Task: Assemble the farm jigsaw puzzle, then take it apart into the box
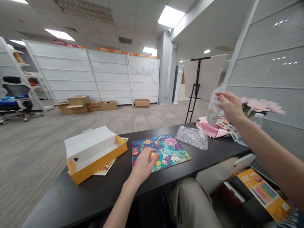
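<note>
My left hand (143, 163) rests on a colourful picture board (169, 148) printed with white rabbits, flowers and a fox, its fingers apart and slightly bent. The board lies flat on the black table. At the right, my right hand (230, 106) is raised and pinches a clear crumpled plastic bag (214, 109). What is inside that bag, if anything, I cannot make out. Flat on the table beside the board's right edge is another clear plastic wrapper (192, 136). An open yellow box (97, 160), white inside, stands left of the board on top of some printed sheets (105, 167).
Behind the raised bag lie a pink cloth (211, 127) and a sticker sheet (234, 130), near pink flowers (261, 104). A yellow printed package (263, 193) sits below the table's right side. Beyond stand a black easel (197, 82) and cardboard boxes (79, 104) on the floor.
</note>
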Demonstrator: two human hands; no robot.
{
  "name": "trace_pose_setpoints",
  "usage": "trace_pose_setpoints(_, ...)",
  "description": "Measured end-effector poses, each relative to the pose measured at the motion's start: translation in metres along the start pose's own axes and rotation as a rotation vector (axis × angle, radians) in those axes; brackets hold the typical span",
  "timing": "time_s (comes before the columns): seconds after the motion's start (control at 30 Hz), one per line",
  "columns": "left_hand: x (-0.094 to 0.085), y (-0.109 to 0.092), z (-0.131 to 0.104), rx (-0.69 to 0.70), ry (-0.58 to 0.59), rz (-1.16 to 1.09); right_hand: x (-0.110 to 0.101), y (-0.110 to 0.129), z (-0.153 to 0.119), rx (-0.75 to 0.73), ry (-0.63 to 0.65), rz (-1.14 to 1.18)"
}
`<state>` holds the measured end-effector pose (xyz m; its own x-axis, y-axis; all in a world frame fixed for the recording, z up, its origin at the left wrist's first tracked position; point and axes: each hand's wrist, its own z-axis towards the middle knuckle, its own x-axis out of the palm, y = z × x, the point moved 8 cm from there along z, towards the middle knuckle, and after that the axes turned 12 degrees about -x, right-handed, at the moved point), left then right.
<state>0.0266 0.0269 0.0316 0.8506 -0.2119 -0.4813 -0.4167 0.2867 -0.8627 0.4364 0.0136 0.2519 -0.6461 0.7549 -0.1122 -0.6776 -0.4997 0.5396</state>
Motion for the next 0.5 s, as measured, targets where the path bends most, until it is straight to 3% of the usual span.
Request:
trace_pose_setpoints(0.17,0.052,-0.011,0.009,-0.280,0.253,-0.834,0.065,0.057,-0.021,0.151,0.080,0.556)
trace_pose_setpoints(0.23,0.074,-0.017,0.007,-0.433,0.382,-1.114,0.094,0.077,-0.045,0.174,0.166,0.664)
trace_pose_setpoints(0.3,0.085,-0.024,0.007,-0.523,0.438,-1.334,0.119,0.093,-0.077,0.195,0.257,0.724)
trace_pose_setpoints(0.37,0.081,-0.028,0.012,-0.471,0.376,-1.471,0.139,0.103,-0.111,0.243,0.325,0.774)
trace_pose_setpoints(0.5,0.050,-0.013,0.023,-0.286,0.045,-1.522,0.157,0.113,-0.164,0.321,0.326,0.872)
